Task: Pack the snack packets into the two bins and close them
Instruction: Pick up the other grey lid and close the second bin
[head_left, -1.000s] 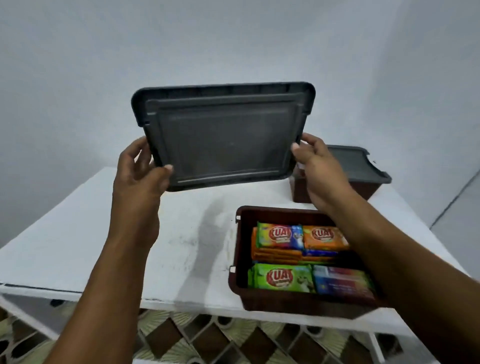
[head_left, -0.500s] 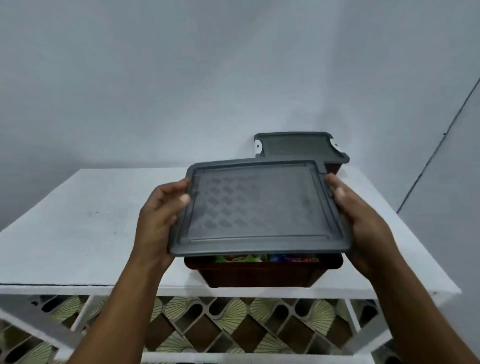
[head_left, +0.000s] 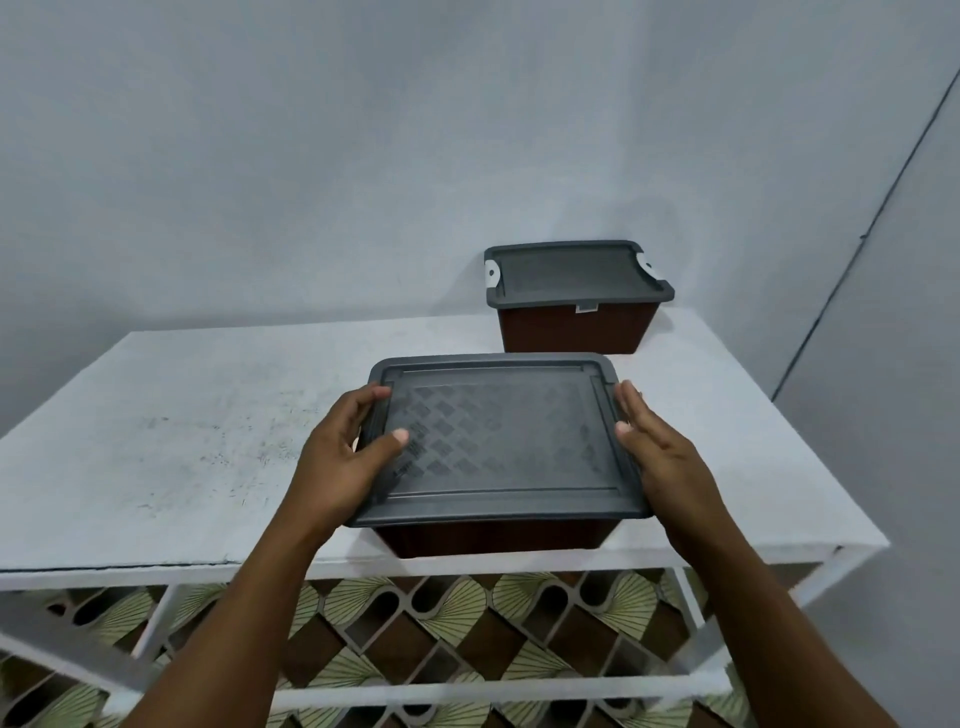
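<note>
A grey lid (head_left: 498, 441) lies flat over the near brown bin (head_left: 493, 538) at the table's front edge. The snack packets inside are hidden under it. My left hand (head_left: 343, 457) grips the lid's left edge, thumb on top and fingers curled round the rim. At the lid's right edge rests my right hand (head_left: 660, 457), its fingers nearly straight along the side and the thumb touching the top. A second brown bin (head_left: 576, 327) with its grey lid (head_left: 571, 273) on stands at the back right of the table.
The white table (head_left: 182, 441) runs to the left of the near bin, with its front edge just below the bin. A grey wall stands close behind. A patterned floor (head_left: 441, 623) shows through the table's frame.
The lid turned from upright to flat and came down onto the near bin, covering the packets. Both hands moved down with it.
</note>
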